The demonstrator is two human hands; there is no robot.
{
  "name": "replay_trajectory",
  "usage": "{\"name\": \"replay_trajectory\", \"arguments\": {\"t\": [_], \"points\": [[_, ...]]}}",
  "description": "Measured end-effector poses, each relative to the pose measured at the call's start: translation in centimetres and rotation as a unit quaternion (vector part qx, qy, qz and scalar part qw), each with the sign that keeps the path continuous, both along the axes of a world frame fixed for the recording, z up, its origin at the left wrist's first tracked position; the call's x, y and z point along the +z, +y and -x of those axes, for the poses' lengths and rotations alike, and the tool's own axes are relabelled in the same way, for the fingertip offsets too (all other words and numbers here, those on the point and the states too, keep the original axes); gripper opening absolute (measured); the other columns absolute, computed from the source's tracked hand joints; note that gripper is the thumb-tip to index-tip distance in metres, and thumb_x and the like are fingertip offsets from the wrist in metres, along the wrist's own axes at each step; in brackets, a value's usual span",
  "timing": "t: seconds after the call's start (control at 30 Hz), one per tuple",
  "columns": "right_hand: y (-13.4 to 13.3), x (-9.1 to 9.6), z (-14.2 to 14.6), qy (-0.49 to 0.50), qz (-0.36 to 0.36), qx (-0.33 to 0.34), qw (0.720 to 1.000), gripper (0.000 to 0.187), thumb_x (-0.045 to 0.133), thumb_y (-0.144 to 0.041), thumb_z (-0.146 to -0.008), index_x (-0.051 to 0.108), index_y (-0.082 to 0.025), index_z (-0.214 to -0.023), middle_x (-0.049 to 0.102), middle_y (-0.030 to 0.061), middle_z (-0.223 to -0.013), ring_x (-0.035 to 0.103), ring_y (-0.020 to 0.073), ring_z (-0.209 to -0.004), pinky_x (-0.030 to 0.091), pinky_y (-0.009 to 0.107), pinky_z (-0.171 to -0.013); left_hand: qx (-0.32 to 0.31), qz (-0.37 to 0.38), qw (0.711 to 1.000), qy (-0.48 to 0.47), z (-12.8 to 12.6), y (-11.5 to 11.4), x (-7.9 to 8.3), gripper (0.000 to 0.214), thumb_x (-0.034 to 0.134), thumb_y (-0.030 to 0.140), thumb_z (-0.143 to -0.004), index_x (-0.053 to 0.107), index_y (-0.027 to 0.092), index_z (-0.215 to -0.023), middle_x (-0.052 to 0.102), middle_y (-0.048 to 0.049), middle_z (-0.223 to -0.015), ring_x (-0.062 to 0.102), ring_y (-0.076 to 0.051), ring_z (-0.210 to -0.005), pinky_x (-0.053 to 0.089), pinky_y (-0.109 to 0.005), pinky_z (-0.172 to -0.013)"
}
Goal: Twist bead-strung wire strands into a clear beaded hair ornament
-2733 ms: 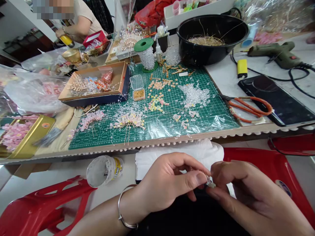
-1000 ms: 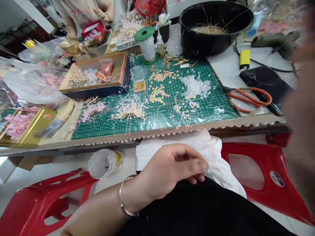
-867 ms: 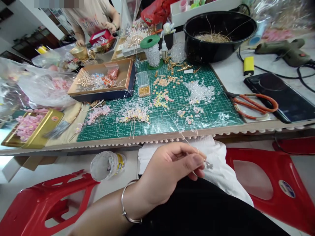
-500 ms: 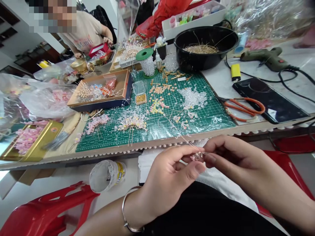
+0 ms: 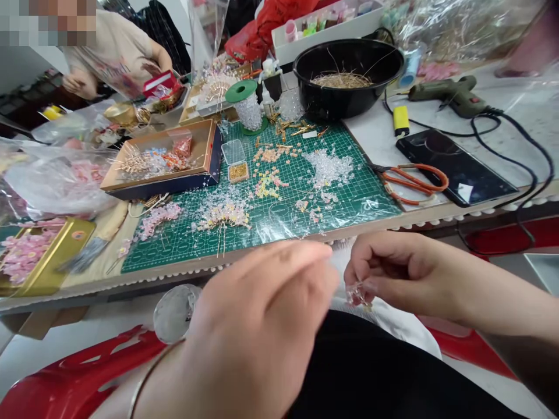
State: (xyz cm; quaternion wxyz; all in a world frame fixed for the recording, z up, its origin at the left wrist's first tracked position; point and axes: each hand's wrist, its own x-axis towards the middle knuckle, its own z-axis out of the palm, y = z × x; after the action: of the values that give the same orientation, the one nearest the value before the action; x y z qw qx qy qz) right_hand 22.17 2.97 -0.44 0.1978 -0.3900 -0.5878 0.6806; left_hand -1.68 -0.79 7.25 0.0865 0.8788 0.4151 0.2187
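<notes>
A beaded piece (image 5: pixel 360 295) is pinched by the right hand (image 5: pixel 425 273), showing below its grip; the grip of the left hand (image 5: pixel 262 314) cannot be told

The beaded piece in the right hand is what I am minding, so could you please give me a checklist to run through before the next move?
1. Beaded piece gripped: ok, pinched in the right hand.
2. Left hand free: cannot tell, its palm side is hidden.
3. Clear beads contained: not ok, they lie loose on the green cutting mat.
4. Small clear box shut: not ok, its lid is open.
5. Orange-handled scissors in view: ok, lying by the mat's right edge.
6. Glue gun cool: cannot tell.
</notes>
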Motion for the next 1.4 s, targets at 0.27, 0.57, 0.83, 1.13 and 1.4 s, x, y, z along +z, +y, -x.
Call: {"name": "replay_trajectory", "arguments": {"t": [0.27, 0.57, 0.83, 1.13, 1.4], "points": [[0.3, 0.2, -0.3, -0.032, -0.058, 0.079, 0.995, 0.019, 0.060, -0.006, -0.080, 0.061, -0.025, -0.078, 0.073, -0.0055, -0.071, 0.068, 0.0141, -0.064, 0.049, 0.022, -0.053, -0.095, 0.622, 0.776, -0.042, -1.4, 5.2, -2.7, 0.019, 0.049, 0.010, -0.088, 0.062, 0.020, -0.098, 0.074, -0.0022, -0.096, 0.069, -0.016, -0.084, 0.051, -0.027, -0.072], [0.9, -0.2, -0.8, -0.042, -0.021, 0.032, 0.998, 0.009, 0.063, -0.021, -0.088, 0.063, -0.026, -0.082, 0.071, -0.0061, -0.066, 0.067, 0.0137, -0.057, 0.051, 0.022, -0.051, -0.047, 0.574, 0.809, -0.120, -1.8, 5.4, -3.8, 0.017, 0.063, 0.033, -0.092, 0.069, 0.018, -0.088, 0.063, 0.0013, -0.079, 0.053, -0.012, -0.072, 0.040, -0.024, -0.066], [0.4, -2.3, 0.1, 0.187, 0.090, -0.239, 0.949, 0.010, 0.069, -0.035, -0.091, 0.072, -0.027, -0.097, 0.072, 0.0006, -0.090, 0.067, 0.0148, -0.079, 0.056, 0.024, -0.072, 0.093, 0.512, 0.702, -0.487, -3.2, 3.8, -7.5, 0.019, 0.073, 0.036, -0.088, 0.073, 0.018, -0.082, 0.053, 0.0029, -0.065, 0.035, -0.008, -0.056, 0.032, -0.024, -0.056], [-0.6, -3.3, 4.1, 0.177, 0.081, -0.236, 0.952, 0.014, 0.081, -0.042, -0.082, 0.075, -0.032, -0.089, 0.069, -0.0014, -0.088, 0.062, 0.0190, -0.090, 0.052, 0.032, -0.085, 0.091, 0.426, 0.701, -0.565, -4.5, 3.4, -8.9, 0.015, 0.068, 0.032, -0.094, 0.071, 0.020, -0.086, 0.068, -0.0007, -0.083, 0.060, -0.012, -0.078, 0.049, -0.025, -0.076], [-0.6, -2.0, 2.6, 0.119, 0.048, -0.157, 0.979, 0.011, 0.079, -0.031, -0.086, 0.070, -0.024, -0.086, 0.069, -0.0007, -0.080, 0.064, 0.0172, -0.078, 0.053, 0.029, -0.077, 0.065, 0.426, 0.810, -0.396, -2.2, 2.4, -6.9, 0.014, 0.058, 0.032, -0.100, 0.064, 0.019, -0.100, 0.066, -0.0015, -0.087, 0.061, -0.013, -0.079, 0.049, -0.025, -0.072]]}}
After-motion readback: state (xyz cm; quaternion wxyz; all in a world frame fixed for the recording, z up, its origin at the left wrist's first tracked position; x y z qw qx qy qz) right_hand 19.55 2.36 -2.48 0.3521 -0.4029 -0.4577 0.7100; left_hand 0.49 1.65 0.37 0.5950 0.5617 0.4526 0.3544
